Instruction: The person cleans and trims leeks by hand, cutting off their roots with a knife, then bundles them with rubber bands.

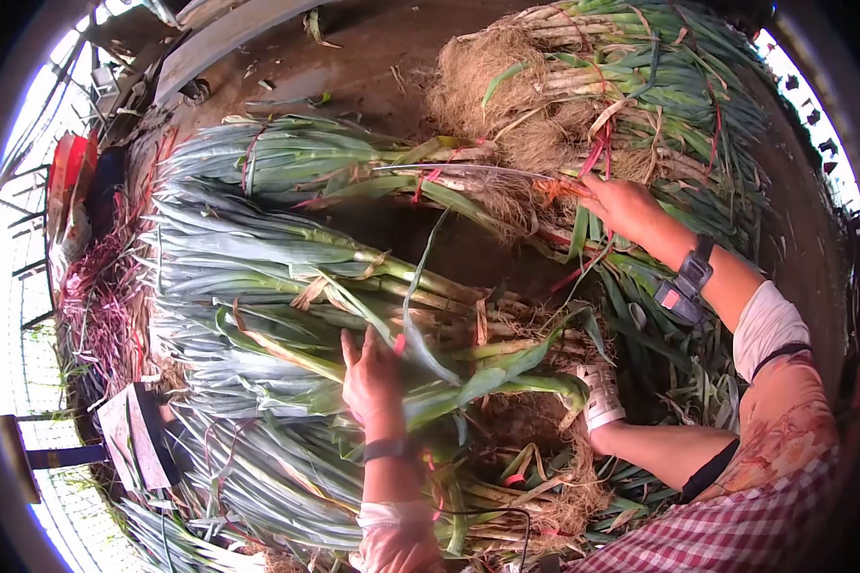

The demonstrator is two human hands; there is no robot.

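Leeks laid in bundles on bare ground, with my two hands at work among them. At the left edge, one red and white sack (pixel 70 172) stands beside a heap of reddish strips (pixel 105 315); I cannot tell what the sack holds. My right hand (pixel 619 202) is closed around the orange handle of one knife (pixel 468 170), its long thin blade pointing left above the root ends of the upper bundle (pixel 287 158). My left hand (pixel 371 387) lies on the leaves of the leeks (pixel 258 353) in the middle, fingers extended and slightly apart; whether it grips any stalk underneath I cannot tell. More leeks (pixel 583 57) lie at upper right, roots toward the left; the overlap prevents an exact count of bundles. One shoe (pixel 600 396) shows near the root ends, and one band (pixel 389 449) circles my left wrist.
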